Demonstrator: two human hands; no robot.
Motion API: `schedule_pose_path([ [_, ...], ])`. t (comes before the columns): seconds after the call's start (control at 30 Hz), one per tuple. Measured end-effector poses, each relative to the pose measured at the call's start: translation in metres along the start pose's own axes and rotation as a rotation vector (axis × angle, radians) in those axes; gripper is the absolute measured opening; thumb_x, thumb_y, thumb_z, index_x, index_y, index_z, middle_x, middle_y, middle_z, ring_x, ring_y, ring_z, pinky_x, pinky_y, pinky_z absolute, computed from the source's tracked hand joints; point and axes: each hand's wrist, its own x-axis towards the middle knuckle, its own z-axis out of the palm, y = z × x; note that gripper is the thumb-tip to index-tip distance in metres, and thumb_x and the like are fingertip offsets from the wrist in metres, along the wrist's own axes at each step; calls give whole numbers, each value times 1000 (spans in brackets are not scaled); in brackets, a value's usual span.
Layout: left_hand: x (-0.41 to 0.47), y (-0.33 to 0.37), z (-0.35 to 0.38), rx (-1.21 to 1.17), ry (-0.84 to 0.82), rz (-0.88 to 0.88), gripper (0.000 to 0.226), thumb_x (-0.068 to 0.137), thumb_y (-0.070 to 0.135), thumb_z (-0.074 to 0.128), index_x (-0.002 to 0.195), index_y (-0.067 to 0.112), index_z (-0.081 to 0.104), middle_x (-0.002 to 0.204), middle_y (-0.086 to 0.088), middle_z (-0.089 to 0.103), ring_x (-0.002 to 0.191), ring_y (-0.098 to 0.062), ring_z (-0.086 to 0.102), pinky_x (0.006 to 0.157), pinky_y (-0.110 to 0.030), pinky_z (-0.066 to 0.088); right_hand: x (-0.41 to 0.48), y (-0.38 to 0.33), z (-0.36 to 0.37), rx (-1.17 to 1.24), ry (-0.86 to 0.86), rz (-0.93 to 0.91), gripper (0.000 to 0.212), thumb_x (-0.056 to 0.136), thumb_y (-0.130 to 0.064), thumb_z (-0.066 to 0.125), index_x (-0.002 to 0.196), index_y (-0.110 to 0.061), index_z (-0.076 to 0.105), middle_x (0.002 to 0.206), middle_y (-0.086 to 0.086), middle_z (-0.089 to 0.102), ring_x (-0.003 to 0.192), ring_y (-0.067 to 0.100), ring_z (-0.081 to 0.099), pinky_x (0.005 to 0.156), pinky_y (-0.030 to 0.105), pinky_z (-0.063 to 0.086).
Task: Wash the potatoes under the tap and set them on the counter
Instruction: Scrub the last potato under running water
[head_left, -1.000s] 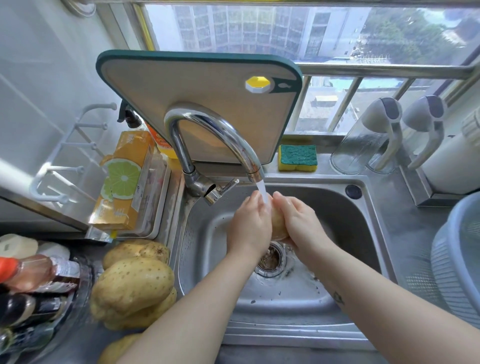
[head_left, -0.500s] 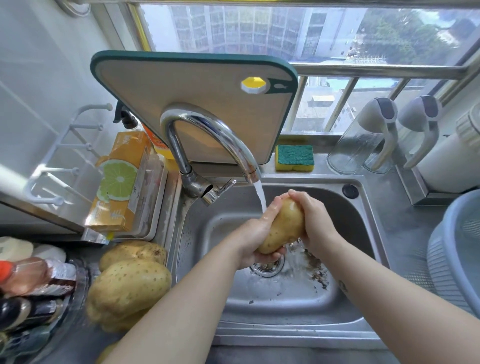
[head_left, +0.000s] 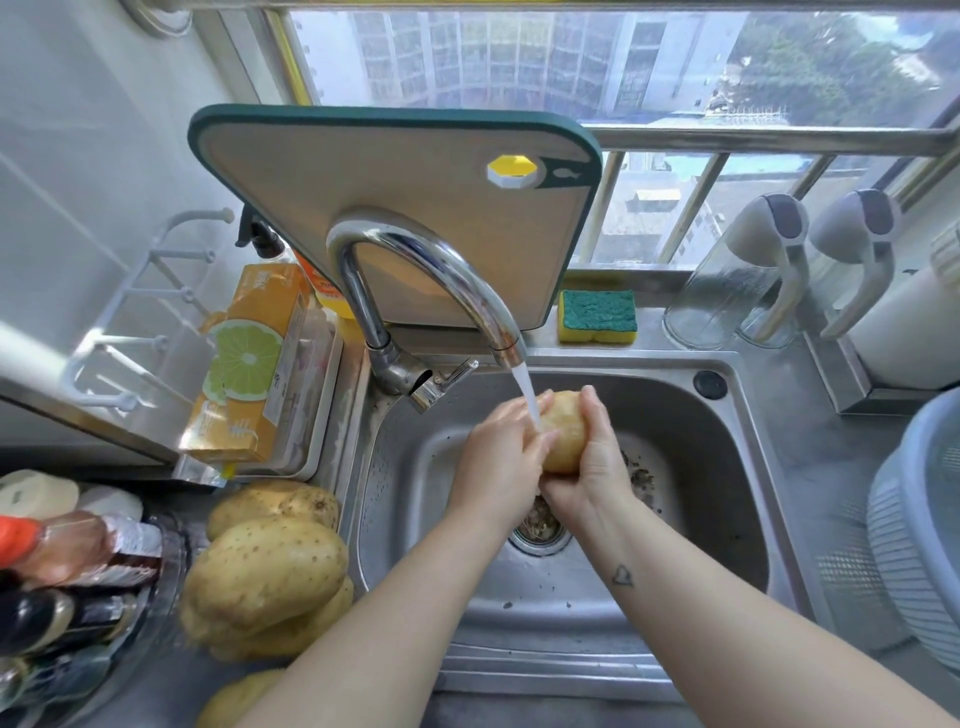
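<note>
The potato (head_left: 567, 434) is held above the sink (head_left: 727, 467), directly under the water stream (head_left: 527, 397) running from the tap (head_left: 431, 275). The right hand (head_left: 597, 462) cups the potato from the right and below, with its fingers curled round the far side. The left hand (head_left: 501, 452) grips the potato from the left, its fingers wrapped against the surface where the water lands. Both hands are in contact with the potato and with each other at the heel. The drain (head_left: 540, 527) lies below the hands, with dark specks of dirt near it on the basin floor. A pile of potatoes (head_left: 270, 566) rests on the counter just left of the sink. A cutting board (head_left: 395, 208) stands upright behind the tap, and a sponge (head_left: 597, 322) lies beside it on the ledge.
</note>
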Motion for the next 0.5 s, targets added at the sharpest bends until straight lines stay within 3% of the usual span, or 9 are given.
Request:
schedule_pose_path([
  [0.07,-1,3,6,-111,-11,1,42,92,17,60,133,24,55,138,8,53,123,-8,49,99,-11,32,2,-6,-4,46,38,-17,67,72,-52,75,119,-7,60,116,17,68,104,33,67,93,50,53],
  [0.17,1,4,14,-296,-42,-108,38,92,22,61,129,22,59,124,10,59,111,-3,52,87,-2,36,2,-18,-12,48,158,-73,54,78,-52,70,112,-11,61,112,15,68,97,32,68,86,48,56],
  [0.23,5,4,21,-368,-102,-220,38,92,34,59,128,20,59,123,5,61,114,-10,56,94,-14,43,1,-24,-16,21,209,-130,45,81,-44,66,113,-12,62,109,13,69,90,31,69,73,42,59],
  [0.3,9,8,24,-406,-179,-306,53,87,58,52,111,13,67,113,-7,68,109,-23,62,96,-36,50,-1,-31,-19,-46,222,-198,30,84,-35,62,104,-12,65,101,11,70,82,28,69,65,36,57],
  [0.33,13,9,25,-432,-224,-343,67,81,70,48,100,9,68,104,-12,70,101,-28,65,90,-41,53,-2,-35,-19,-89,209,-232,22,86,-31,61,96,-12,66,97,10,70,79,26,68,64,34,55],
  [0.4,19,14,25,-538,-329,-459,71,81,74,44,93,8,65,94,-13,69,84,-26,68,67,-33,59,-4,-44,-20,-187,173,-302,17,90,-27,58,85,-12,65,88,7,69,76,22,67,65,32,53],
  [0.5,26,18,22,-616,-422,-580,72,86,71,37,108,7,61,80,-10,70,59,-16,66,40,-18,44,-4,-54,-23,-337,107,-421,22,95,-21,51,80,-11,64,85,9,67,78,22,64,70,34,51],
])
